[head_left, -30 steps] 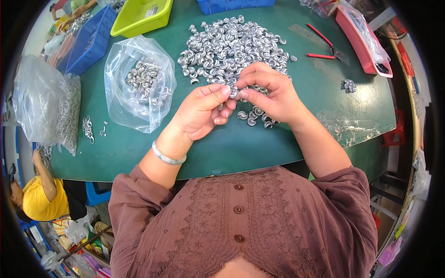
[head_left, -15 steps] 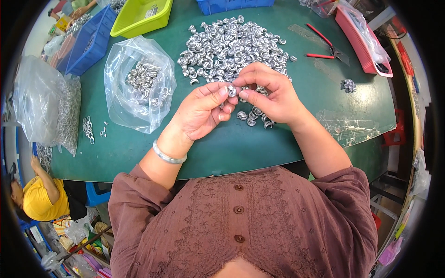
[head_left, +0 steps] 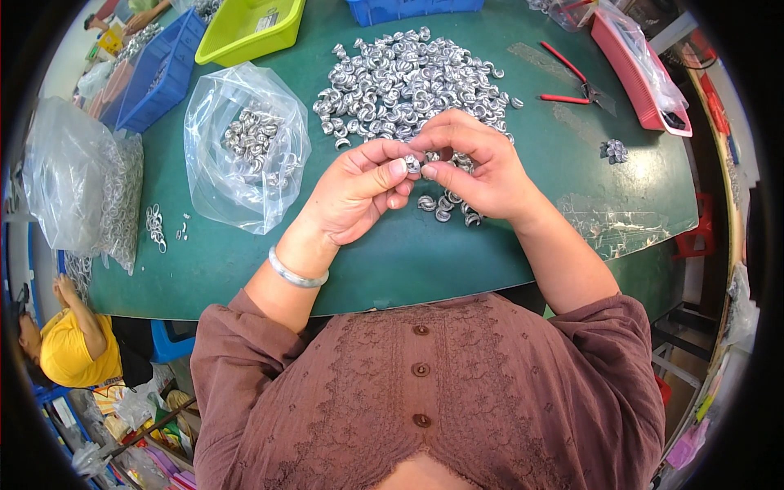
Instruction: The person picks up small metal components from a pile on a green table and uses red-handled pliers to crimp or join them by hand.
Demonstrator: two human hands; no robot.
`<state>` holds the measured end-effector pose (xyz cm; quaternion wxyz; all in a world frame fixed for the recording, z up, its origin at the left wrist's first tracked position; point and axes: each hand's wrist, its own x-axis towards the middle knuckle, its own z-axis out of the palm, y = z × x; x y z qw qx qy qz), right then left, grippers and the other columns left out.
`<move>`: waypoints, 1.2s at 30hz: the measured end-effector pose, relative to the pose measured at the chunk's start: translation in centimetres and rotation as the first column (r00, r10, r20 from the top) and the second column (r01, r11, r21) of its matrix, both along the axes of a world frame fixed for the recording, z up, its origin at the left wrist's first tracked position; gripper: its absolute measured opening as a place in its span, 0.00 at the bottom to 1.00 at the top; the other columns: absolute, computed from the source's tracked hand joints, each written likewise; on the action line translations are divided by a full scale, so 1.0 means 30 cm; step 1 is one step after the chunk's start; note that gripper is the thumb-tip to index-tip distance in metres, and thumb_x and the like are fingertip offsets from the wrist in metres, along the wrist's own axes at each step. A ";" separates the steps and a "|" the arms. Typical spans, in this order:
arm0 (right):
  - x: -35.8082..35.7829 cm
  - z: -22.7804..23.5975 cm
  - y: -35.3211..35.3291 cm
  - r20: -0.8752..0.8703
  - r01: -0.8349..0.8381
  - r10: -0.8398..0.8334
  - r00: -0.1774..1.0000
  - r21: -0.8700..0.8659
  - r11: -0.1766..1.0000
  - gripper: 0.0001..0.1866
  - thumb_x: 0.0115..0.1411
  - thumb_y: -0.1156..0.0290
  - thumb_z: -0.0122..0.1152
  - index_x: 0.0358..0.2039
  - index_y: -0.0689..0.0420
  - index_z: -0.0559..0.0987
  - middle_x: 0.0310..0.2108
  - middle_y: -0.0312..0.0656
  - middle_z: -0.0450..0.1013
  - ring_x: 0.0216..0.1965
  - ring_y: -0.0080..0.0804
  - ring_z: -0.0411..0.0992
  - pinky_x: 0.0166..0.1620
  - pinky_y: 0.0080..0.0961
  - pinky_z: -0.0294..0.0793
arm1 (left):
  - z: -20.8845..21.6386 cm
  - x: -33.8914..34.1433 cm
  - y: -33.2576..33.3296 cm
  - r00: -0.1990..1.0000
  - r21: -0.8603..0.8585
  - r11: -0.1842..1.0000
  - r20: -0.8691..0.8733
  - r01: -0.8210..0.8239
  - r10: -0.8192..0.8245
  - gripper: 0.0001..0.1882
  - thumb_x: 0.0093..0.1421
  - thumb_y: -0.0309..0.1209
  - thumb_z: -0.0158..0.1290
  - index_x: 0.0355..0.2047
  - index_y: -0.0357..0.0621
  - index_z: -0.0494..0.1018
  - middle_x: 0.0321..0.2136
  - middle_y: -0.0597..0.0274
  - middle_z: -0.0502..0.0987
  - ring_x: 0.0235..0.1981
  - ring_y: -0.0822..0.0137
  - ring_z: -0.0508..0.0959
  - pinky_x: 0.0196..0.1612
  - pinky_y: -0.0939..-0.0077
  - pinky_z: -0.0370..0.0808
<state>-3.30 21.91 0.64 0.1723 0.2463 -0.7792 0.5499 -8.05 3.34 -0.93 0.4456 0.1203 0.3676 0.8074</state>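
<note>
A small silver curved piece, like a ribbed ring (head_left: 412, 164), is pinched between the thumb and forefinger of my left hand (head_left: 359, 192), which wears a pale bangle. From the right, the thumb and forefinger of my right hand (head_left: 482, 171) close in on the same piece, their tips touching it. Whether the right fingertips hold a further small part is hidden. Just beyond my hands spreads a big pile of similar silver pieces (head_left: 400, 77). Several more pieces (head_left: 443, 204) lie under my right hand. An open clear plastic bag (head_left: 245, 192) with silver pieces inside lies to the left.
Red-handled pliers (head_left: 565, 100) and a pink basket (head_left: 629, 73) are at right on the green table (head_left: 392, 269). Green (head_left: 233, 41) and blue (head_left: 159, 77) bins stand far left. A full clear bag (head_left: 82, 180) sits left, near a person in yellow (head_left: 73, 351).
The silver piece has turned a little between my fingertips and shifted slightly to the right. At far left, the other person's arm has moved slightly.
</note>
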 end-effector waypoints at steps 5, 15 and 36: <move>0.001 -0.004 0.000 0.044 0.012 -0.009 0.999 -0.058 0.998 0.10 0.46 0.81 0.58 0.32 0.59 0.75 0.27 0.37 0.69 0.28 0.25 0.68 0.31 0.19 0.67 | 0.001 -0.001 0.002 0.999 -0.028 0.999 -0.043 -0.029 0.027 0.09 0.55 0.27 0.52 0.37 0.40 0.69 0.28 0.65 0.71 0.26 0.77 0.67 0.25 0.88 0.64; 0.006 -0.006 -0.009 0.109 -0.002 0.008 0.994 -0.052 0.999 0.02 0.49 0.79 0.58 0.26 0.60 0.76 0.23 0.36 0.70 0.26 0.23 0.68 0.29 0.17 0.66 | 0.010 0.025 0.020 0.894 -0.164 0.947 -0.407 -0.275 0.189 0.09 0.47 0.22 0.58 0.28 0.42 0.69 0.23 0.70 0.69 0.23 0.79 0.67 0.24 0.87 0.66; 0.010 -0.015 -0.002 0.377 0.036 0.029 0.926 -0.166 0.985 0.04 0.55 0.77 0.54 0.30 0.63 0.73 0.28 0.33 0.67 0.28 0.14 0.63 0.30 0.12 0.63 | 0.014 0.031 0.025 0.899 -0.198 0.931 -0.382 -0.306 0.214 0.05 0.57 0.25 0.50 0.34 0.39 0.71 0.23 0.67 0.71 0.19 0.79 0.66 0.20 0.89 0.63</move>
